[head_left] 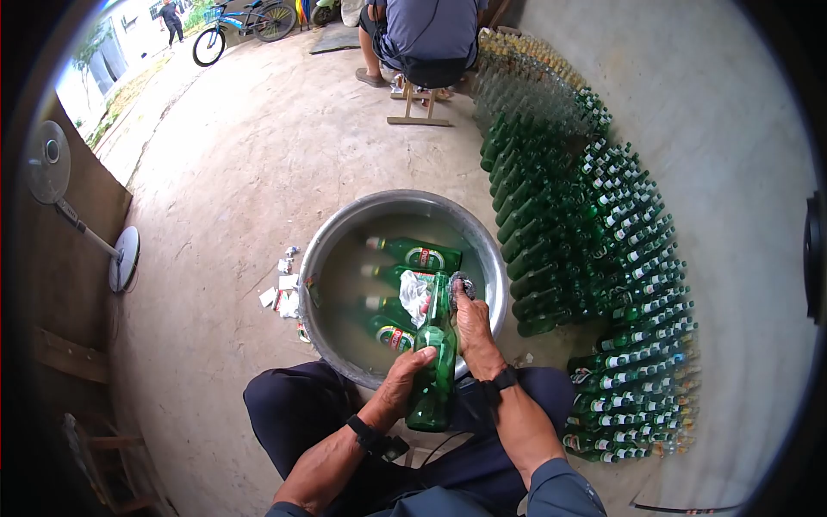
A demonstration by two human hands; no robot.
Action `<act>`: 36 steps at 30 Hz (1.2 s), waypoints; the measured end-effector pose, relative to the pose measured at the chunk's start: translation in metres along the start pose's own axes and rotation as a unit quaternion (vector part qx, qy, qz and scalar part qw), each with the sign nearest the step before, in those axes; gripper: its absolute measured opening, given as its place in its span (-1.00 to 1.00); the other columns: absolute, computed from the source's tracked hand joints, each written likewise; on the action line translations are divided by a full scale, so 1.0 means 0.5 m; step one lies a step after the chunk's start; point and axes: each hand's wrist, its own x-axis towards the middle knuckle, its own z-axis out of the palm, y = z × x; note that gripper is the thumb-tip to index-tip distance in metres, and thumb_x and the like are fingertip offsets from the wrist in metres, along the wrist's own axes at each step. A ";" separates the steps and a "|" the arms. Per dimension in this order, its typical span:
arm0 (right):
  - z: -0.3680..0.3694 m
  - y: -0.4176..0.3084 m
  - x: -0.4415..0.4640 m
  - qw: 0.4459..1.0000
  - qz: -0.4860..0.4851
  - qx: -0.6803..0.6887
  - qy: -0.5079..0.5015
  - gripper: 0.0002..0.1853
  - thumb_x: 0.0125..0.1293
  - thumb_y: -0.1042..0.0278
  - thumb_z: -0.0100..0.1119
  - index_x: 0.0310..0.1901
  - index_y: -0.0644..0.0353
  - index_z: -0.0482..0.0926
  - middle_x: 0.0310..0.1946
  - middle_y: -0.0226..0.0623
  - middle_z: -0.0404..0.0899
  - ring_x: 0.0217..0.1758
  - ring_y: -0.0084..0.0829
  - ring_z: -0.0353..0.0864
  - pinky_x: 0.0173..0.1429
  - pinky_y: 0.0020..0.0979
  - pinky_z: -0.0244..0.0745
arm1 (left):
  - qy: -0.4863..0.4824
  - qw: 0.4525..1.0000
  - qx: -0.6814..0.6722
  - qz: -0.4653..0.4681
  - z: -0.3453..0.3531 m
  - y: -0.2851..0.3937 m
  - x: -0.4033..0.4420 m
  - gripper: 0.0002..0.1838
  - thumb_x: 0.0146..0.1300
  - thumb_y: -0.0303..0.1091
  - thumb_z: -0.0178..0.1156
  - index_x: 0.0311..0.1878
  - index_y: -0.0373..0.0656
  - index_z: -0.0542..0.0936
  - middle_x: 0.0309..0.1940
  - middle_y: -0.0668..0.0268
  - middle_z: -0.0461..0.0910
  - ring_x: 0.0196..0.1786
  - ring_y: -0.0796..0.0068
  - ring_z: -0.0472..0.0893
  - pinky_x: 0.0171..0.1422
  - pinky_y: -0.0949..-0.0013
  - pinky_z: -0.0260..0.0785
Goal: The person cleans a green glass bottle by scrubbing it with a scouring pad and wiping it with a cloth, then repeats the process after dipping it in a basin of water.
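My left hand (403,381) is closed around the body of a green glass bottle (431,388). The bottle is tilted, its neck pointing away from me over a metal basin (320,349). Beside the neck, my right hand (475,327) is closed on a steel wool scrubber (463,286). Whether the scrubber touches the glass, I cannot tell. Several green bottles, among them a labelled bottle (422,256), lie in the basin's cloudy water. A crumpled whitish piece (415,297), maybe plastic or wet label, shows just past the held bottle.
Rows of green bottles (538,224) lie stacked along the wall at right. Torn paper scraps (284,293) litter the floor left of the basin. A standing fan (125,258) is at far left. Ahead, another person (431,34) sits on a chair, back turned; a bicycle (245,24) stands beyond.
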 end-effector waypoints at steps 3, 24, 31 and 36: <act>0.011 -0.011 -0.013 1.000 -0.019 0.004 -0.017 -0.44 0.57 -0.05 0.06 -0.06 0.48 0.63 -0.26 -0.02 0.73 -0.24 -0.24 0.77 -0.10 -0.16 0.73 | 0.004 0.999 -0.051 -0.017 0.010 0.009 -0.006 -0.52 0.36 0.03 0.26 0.09 -0.20 0.57 -0.21 0.25 0.67 -0.25 0.42 0.69 -0.11 0.33 0.61; 0.039 -0.026 -0.031 0.995 -0.001 -0.091 -0.034 -0.68 0.52 0.27 0.18 -0.07 0.46 0.65 -0.27 -0.08 0.74 -0.34 -0.27 0.77 -0.18 -0.26 0.75 | 0.042 0.994 0.081 0.065 0.018 0.008 0.008 -0.54 0.31 -0.10 0.30 0.13 -0.19 0.49 -0.24 0.37 0.57 -0.27 0.55 0.63 -0.20 0.43 0.55; 0.017 -0.018 -0.023 0.995 0.048 0.052 -0.066 -0.58 0.55 0.15 0.13 0.09 0.43 0.61 -0.19 -0.07 0.74 -0.25 -0.24 0.79 -0.14 -0.18 0.77 | 0.020 0.999 -0.003 0.031 0.002 0.010 0.004 -0.58 0.34 -0.07 0.26 0.07 -0.21 0.56 -0.25 0.30 0.64 -0.23 0.49 0.67 -0.19 0.37 0.57; 0.045 -0.042 -0.053 0.988 0.034 0.071 -0.131 -0.52 0.57 0.06 0.10 0.17 0.40 0.57 -0.12 -0.10 0.73 -0.16 -0.28 0.78 -0.03 -0.17 0.74 | -0.010 0.998 -0.064 -0.006 -0.003 0.018 0.004 -0.57 0.34 -0.06 0.25 0.06 -0.22 0.56 -0.25 0.29 0.65 -0.23 0.46 0.67 -0.13 0.37 0.56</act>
